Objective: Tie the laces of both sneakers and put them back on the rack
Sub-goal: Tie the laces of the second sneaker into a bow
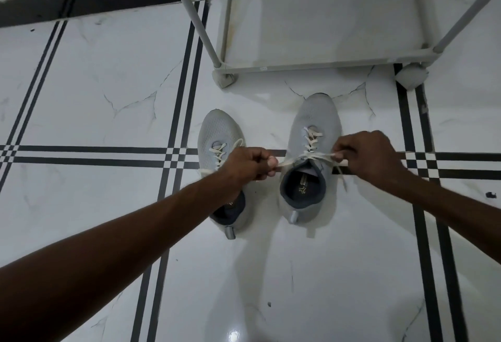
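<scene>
Two light grey sneakers stand side by side on the white tiled floor, toes pointing away from me. The right sneaker has cream laces stretched taut across its opening. My left hand pinches one lace end on the left side. My right hand pinches the other end on the right side. The left sneaker lies partly under my left hand and wrist, its laces loose. The grey rack stands just beyond the shoes.
The rack's bottom shelf holds nothing, with slanted grey posts rising from its corners. Black stripe lines cross the marble floor. A dark skirting band runs along the wall at the top left.
</scene>
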